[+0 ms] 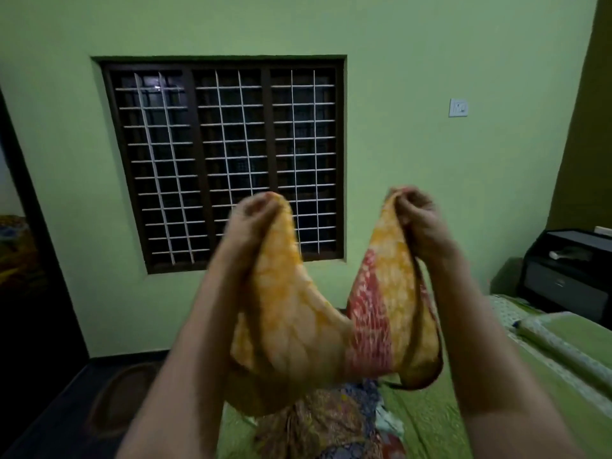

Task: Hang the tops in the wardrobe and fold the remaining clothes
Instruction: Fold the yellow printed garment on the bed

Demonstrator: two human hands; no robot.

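A yellow-orange printed garment [298,326] with a red patterned panel hangs in the air between my two raised hands, sagging in the middle. My left hand [255,220] grips its left top edge with curled fingers. My right hand [417,217] grips the right top edge the same way. A dark trimmed edge of the garment loops down at the lower right. Below it, a heap of other patterned clothes [334,422] lies on the green bed [430,419]. Motion blurs both hands and the cloth.
A barred window [225,160] fills the green wall ahead. A dark bedside cabinet [569,270] stands at the right, beyond a green pillow [569,346]. A dark doorway [20,260] opens at the left, with a mat [122,399] on the dark floor.
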